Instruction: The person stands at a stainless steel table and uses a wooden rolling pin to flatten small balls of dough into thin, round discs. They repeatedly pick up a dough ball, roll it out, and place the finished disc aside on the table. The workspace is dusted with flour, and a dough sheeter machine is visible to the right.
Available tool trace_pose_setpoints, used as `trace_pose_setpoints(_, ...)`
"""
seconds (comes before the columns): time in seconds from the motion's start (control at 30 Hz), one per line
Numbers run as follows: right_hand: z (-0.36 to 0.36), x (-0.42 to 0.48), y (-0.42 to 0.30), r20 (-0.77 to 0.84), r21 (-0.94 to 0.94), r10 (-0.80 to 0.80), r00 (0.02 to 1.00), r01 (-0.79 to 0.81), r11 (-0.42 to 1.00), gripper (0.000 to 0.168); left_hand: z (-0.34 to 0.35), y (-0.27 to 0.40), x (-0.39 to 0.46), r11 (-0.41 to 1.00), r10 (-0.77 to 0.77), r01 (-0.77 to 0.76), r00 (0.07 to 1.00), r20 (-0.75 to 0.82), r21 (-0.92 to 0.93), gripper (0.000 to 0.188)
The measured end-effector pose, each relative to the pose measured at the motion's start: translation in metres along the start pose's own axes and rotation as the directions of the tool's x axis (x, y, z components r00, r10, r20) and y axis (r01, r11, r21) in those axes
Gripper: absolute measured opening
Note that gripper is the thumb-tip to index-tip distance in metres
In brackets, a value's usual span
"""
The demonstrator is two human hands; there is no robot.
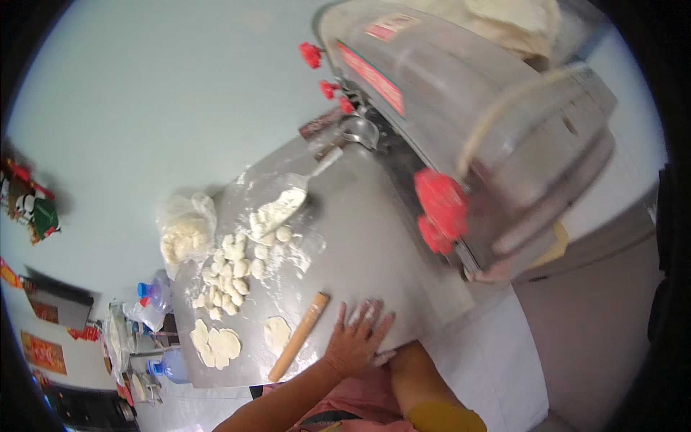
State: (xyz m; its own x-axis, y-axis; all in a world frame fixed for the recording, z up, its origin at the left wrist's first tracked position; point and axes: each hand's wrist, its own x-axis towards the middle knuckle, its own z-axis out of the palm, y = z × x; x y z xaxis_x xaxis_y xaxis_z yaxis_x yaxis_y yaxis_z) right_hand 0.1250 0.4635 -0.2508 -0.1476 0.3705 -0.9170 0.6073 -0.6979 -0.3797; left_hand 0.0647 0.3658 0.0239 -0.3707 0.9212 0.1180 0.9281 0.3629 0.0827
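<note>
My left hand (359, 335) rests palm down near the edge of the metal table (356, 216), its fingers spread and dusted with flour. Nothing is in it. My right forearm reaches towards the table edge beside it, but the right hand is hidden. Just left of my left hand lies a wooden rolling pin (298, 337), beside a flattened dough round (277, 333). More flat rounds (217, 344) overlap near the table's left corner. Small dough pieces (227, 275) are clustered farther up. A scoop (294, 200) with flour lies above them.
A large metal machine with red knobs (440, 205) stands at the table's right side. A plastic bag of pale contents (186, 235) sits at the far left edge, by the wall. A round metal cup or ladle (360, 131) is near the machine.
</note>
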Motion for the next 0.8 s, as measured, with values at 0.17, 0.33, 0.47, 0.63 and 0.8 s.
trace_pose_setpoints(0.17,-0.004,0.019,-0.007,-0.02,0.325,0.117,0.993,-0.104,0.94,0.049,-0.004,0.0,0.015,0.995,-0.006,0.007,1.0,0.009,-0.1,0.083)
trace_pose_setpoints(0.33,-0.006,0.025,-0.011,-0.01,0.457,0.163,0.987,-0.14,0.878,0.055,-0.006,-0.001,0.018,0.992,-0.016,0.02,0.999,0.028,-0.123,0.083)
trace_pose_setpoints(0.47,-0.003,0.03,-0.014,-0.004,0.524,0.171,0.985,-0.143,0.84,0.06,-0.009,-0.003,0.021,0.991,-0.024,0.033,0.997,0.07,-0.133,0.084)
trace_pose_setpoints(0.63,-0.003,0.036,-0.015,0.009,0.578,0.183,0.983,-0.155,0.801,0.067,-0.009,-0.002,0.019,0.99,-0.031,0.041,0.997,0.073,-0.138,0.087)
trace_pose_setpoints(0.8,-0.009,0.048,-0.016,0.025,0.643,0.178,0.984,-0.152,0.751,0.073,-0.013,-0.001,0.023,0.993,-0.028,0.038,0.995,0.093,-0.108,0.086)
